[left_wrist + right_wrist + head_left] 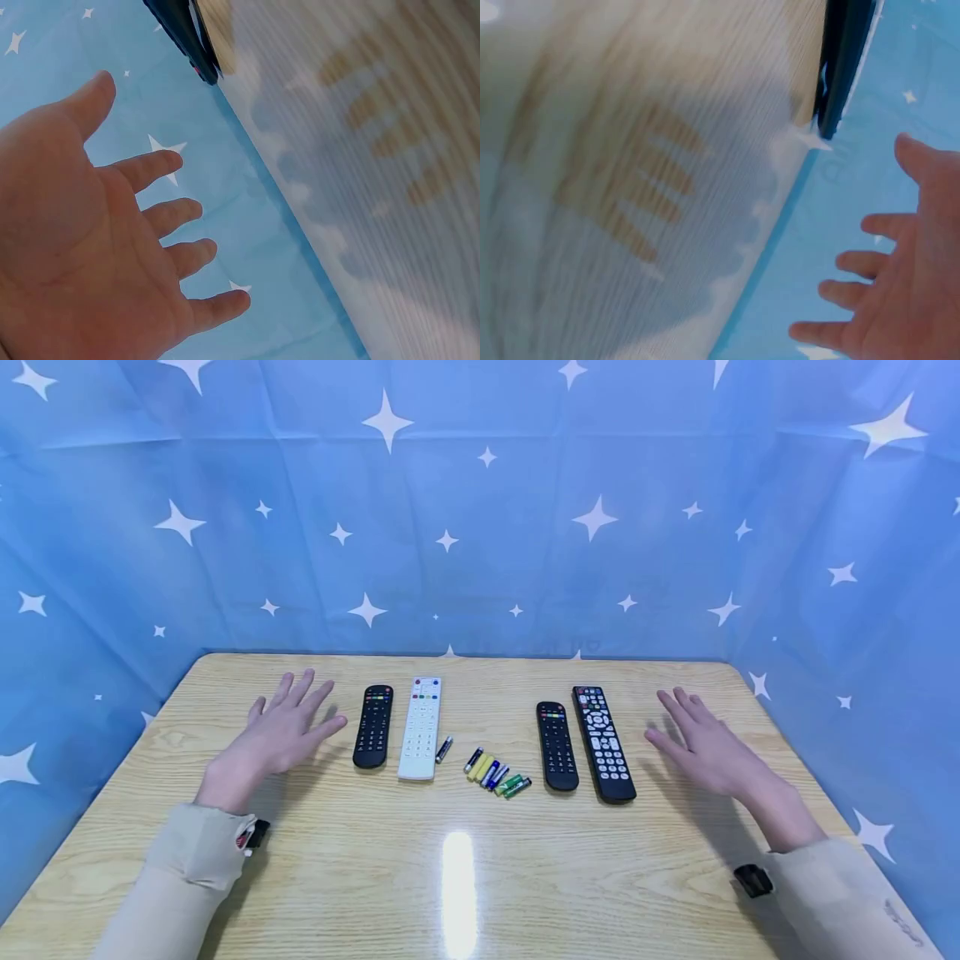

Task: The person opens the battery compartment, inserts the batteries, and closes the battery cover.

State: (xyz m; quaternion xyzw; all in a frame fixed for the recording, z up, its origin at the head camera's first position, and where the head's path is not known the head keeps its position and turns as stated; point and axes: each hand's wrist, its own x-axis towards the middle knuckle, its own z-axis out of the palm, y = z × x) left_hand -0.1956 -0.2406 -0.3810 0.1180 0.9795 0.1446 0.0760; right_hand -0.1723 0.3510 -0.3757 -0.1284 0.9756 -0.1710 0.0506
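My left hand (283, 733) hovers over the table's left side, fingers spread, holding nothing. Nearest to it lies a small black remote control (372, 727), with a white remote control (420, 728) just to its right. On the right side my right hand (705, 745) is held with its fingers extended and nothing in it. A large black remote control (604, 745) lies closest to that hand, beside another small black remote (557, 746). Between the two pairs are several batteries (491, 772) in a slanting row and a single battery (444, 749). Both palms show in the wrist views.
The wooden table (337, 877) carries a bright light reflection near its front. A blue curtain with white stars (480, 527) surrounds its back and sides. Dark remote edges show at the top of the left and right wrist views.
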